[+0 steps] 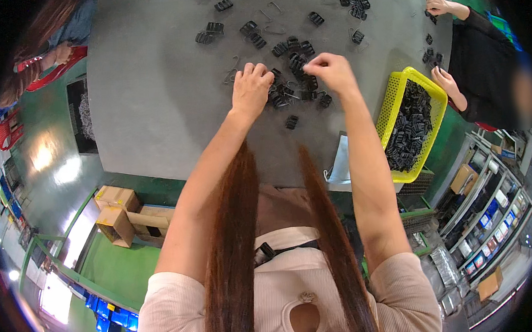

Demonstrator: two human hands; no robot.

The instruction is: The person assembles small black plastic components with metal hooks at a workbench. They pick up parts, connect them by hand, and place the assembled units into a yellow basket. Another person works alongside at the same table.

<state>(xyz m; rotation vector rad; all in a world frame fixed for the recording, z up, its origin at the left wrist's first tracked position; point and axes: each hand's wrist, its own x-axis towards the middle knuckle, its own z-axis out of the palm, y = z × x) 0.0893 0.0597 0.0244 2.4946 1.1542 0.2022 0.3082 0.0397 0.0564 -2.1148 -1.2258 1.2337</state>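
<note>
A loose pile of small black slotted plastic pieces [291, 95], with bent wire hooks among them, lies on the grey table [157, 111]. At the pile's left edge is my left hand [252, 89], its fingers curled in and a black piece showing at the fingertips. Over the pile's right side my right hand [335, 74] is closed in a pinch, slightly blurred. What lies between those fingertips is too small to tell; black pieces sit right beside them. One single black piece [291, 122] rests apart, nearer to me.
A yellow basket [395, 101] full of black pieces stands at the table's right edge. Beside it lies a pale blue face mask [340, 160]. Co-workers' hands [446, 82] are at the right and far left. More black pieces [354, 1] and wire hooks [271, 11] are scattered farther off.
</note>
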